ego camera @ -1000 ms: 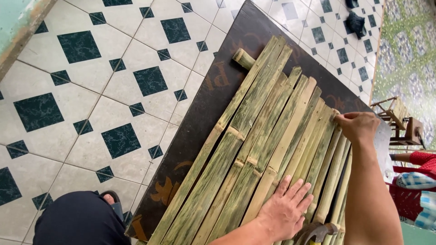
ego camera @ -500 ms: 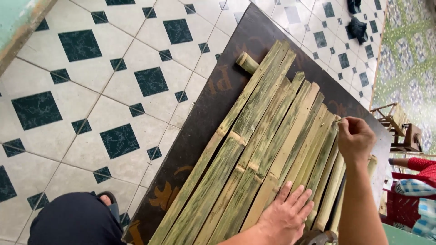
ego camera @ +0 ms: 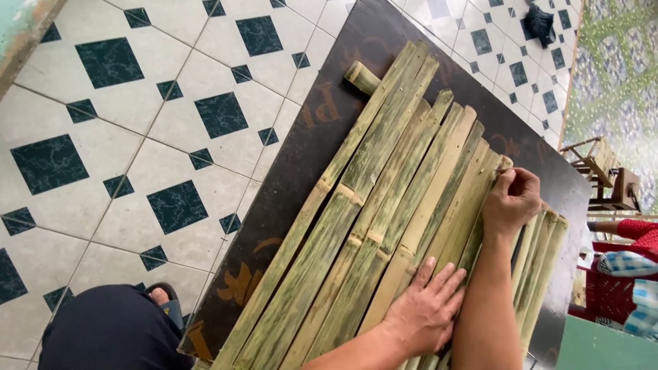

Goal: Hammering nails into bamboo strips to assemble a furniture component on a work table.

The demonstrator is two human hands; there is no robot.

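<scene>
Several split bamboo slats (ego camera: 384,199), green and tan, lie side by side on a dark board (ego camera: 308,144). My left hand (ego camera: 425,312) presses flat, fingers spread, on the near ends of the middle slats. My right hand (ego camera: 510,202) is closed in a fist around the far end of one tan slat (ego camera: 480,185) toward the right of the bundle. More slats (ego camera: 541,253) lie to the right of my right forearm, partly hidden by it.
A short bamboo stub (ego camera: 361,77) lies at the far left of the slats. White floor tiles with dark squares (ego camera: 137,137) spread to the left. My sandalled foot (ego camera: 163,299) is at the bottom left. A small wooden stool (ego camera: 595,163) and another person's red sleeve (ego camera: 634,229) are at the right.
My right hand has closed tighter on the slat end and shifted a little left and toward me. My left hand has stayed flat on the slats.
</scene>
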